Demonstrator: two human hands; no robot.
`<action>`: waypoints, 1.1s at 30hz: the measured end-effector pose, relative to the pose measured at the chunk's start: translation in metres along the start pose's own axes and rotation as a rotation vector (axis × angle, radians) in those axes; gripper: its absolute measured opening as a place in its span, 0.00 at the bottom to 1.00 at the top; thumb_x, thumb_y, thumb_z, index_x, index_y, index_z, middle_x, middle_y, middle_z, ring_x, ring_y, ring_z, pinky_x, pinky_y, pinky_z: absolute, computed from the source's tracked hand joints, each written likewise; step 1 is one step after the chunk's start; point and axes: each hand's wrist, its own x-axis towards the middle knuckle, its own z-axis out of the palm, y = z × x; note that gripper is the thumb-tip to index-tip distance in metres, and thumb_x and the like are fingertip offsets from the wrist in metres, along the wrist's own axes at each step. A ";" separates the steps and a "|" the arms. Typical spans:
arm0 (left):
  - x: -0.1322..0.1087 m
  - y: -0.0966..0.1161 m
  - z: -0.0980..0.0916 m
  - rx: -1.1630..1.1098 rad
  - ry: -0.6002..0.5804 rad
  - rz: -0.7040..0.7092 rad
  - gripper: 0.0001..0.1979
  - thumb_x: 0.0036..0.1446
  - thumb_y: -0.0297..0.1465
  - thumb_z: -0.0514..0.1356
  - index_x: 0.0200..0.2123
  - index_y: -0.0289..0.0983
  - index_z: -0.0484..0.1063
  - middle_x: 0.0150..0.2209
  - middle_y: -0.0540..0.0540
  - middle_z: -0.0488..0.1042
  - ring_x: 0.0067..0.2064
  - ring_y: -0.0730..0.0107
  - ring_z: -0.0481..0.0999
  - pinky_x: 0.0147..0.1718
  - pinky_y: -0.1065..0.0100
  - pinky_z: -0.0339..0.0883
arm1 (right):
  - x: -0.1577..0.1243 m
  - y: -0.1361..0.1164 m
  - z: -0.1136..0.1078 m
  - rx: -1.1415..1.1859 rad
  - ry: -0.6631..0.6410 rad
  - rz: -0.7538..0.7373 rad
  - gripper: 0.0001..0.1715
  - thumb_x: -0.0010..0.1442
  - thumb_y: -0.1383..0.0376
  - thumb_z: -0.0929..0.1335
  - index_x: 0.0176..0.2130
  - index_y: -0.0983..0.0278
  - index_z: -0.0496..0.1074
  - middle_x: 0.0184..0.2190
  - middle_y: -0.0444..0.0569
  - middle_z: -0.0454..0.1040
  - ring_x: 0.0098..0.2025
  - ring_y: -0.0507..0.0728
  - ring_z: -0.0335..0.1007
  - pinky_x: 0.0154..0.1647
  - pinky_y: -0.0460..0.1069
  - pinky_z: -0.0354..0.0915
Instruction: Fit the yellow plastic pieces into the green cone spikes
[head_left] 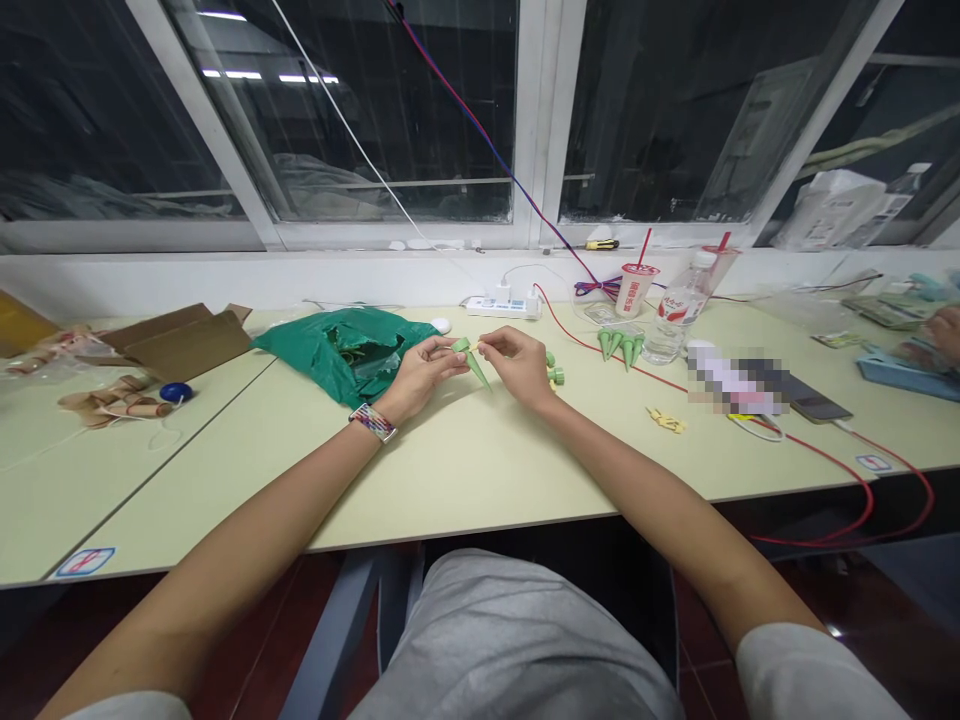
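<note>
My left hand (pixel 426 374) pinches the capped end of a green plastic spike (pixel 478 371), whose tip points down and to the right. Against the spike's cap, my right hand (pixel 517 362) holds a small yellow piece (pixel 475 346) between thumb and finger. Some green parts (pixel 555 376) lie on the table just behind my right hand, partly hidden by it. Several more green spikes (pixel 627 346) stand in a group farther back to the right. Small yellow pieces (pixel 666 420) lie in a pile to the right.
An open green bag (pixel 315 350) is beside my left hand. Rightward are a water bottle (pixel 675 312), a cup with a straw (pixel 634 292), a phone (pixel 814 395) and red cables. Wooden pieces (pixel 120 402) and cardboard (pixel 172 340) lie left. Another person's hand (pixel 946 330) shows far right.
</note>
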 end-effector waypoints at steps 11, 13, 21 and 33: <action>-0.003 -0.001 0.004 -0.007 0.021 0.004 0.22 0.41 0.34 0.81 0.35 0.37 0.74 0.31 0.49 0.81 0.36 0.67 0.82 0.49 0.56 0.79 | 0.000 -0.003 -0.001 0.012 -0.011 0.049 0.10 0.56 0.58 0.74 0.35 0.62 0.80 0.33 0.46 0.82 0.36 0.55 0.79 0.45 0.52 0.76; -0.004 -0.001 0.005 0.010 0.033 0.014 0.23 0.41 0.35 0.81 0.35 0.37 0.74 0.31 0.49 0.81 0.36 0.66 0.83 0.49 0.54 0.79 | 0.000 -0.004 -0.001 0.015 -0.013 0.074 0.11 0.56 0.57 0.74 0.35 0.62 0.80 0.33 0.46 0.82 0.36 0.56 0.79 0.44 0.52 0.76; -0.011 -0.002 0.008 -0.001 0.031 -0.014 0.22 0.42 0.35 0.80 0.35 0.36 0.75 0.35 0.46 0.83 0.37 0.64 0.84 0.50 0.55 0.80 | -0.006 -0.003 0.002 0.027 -0.006 0.083 0.12 0.54 0.57 0.76 0.34 0.62 0.82 0.36 0.49 0.84 0.38 0.59 0.82 0.43 0.53 0.78; -0.013 0.000 0.018 -0.018 0.064 -0.003 0.21 0.40 0.33 0.81 0.34 0.36 0.76 0.36 0.46 0.83 0.39 0.64 0.84 0.50 0.55 0.80 | -0.009 -0.002 0.003 -0.084 0.029 -0.001 0.07 0.58 0.60 0.73 0.34 0.61 0.82 0.36 0.47 0.84 0.38 0.58 0.81 0.44 0.52 0.76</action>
